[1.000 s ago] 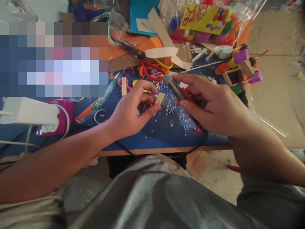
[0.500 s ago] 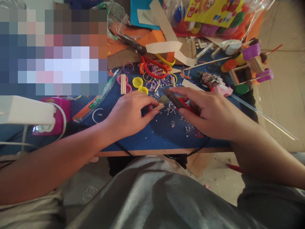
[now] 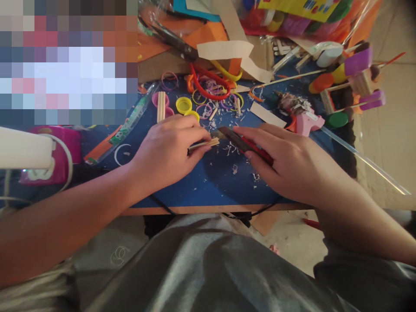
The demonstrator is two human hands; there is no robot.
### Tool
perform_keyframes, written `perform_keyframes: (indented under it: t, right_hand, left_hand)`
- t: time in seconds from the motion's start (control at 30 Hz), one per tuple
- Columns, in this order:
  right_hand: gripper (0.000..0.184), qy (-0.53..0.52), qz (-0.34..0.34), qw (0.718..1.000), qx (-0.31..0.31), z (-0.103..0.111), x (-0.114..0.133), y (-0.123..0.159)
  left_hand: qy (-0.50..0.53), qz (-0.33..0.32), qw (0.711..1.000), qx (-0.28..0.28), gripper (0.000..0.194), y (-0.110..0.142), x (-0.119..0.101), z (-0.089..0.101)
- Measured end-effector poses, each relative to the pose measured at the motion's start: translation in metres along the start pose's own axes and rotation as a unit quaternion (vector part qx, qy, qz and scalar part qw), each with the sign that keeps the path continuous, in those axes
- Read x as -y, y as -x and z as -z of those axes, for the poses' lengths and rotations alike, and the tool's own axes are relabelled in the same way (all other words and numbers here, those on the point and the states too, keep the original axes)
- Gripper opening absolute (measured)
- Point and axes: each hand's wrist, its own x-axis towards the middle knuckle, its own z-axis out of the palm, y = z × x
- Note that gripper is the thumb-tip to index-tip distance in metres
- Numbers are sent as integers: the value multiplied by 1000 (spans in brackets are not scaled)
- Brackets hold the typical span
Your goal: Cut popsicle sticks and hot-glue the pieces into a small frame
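My left hand (image 3: 169, 149) pinches a small bundle of pale wooden sticks (image 3: 208, 143) and holds it flat just above the blue table top (image 3: 211, 182). My right hand (image 3: 286, 160) is closed round a red utility knife (image 3: 247, 145). Its dark blade tip points left and almost touches the free end of the sticks. White wood shavings (image 3: 232, 149) are scattered on the blue surface under and around both hands.
Behind the hands lie more wooden sticks (image 3: 160, 106), yellow bottle caps (image 3: 183, 105), coloured rubber bands, red-handled scissors (image 3: 211, 84) and a pink glue gun (image 3: 303, 121). A stick-and-cap model (image 3: 354, 78) stands at the back right. A white block and pink case (image 3: 42, 151) sit left. A black cable runs along the near edge.
Both hands have come down from above the table to its surface. The sticks turned from tilted to flat, and the knife tip closed in on their end.
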Motion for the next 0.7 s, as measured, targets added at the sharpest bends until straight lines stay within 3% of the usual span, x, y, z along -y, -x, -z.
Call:
perform_keyframes:
  t: [0.7]
  right_hand:
    - [66, 54, 15, 998, 41, -8, 11, 10]
  left_hand:
    - [-21, -31, 999, 32, 24, 2, -10, 6]
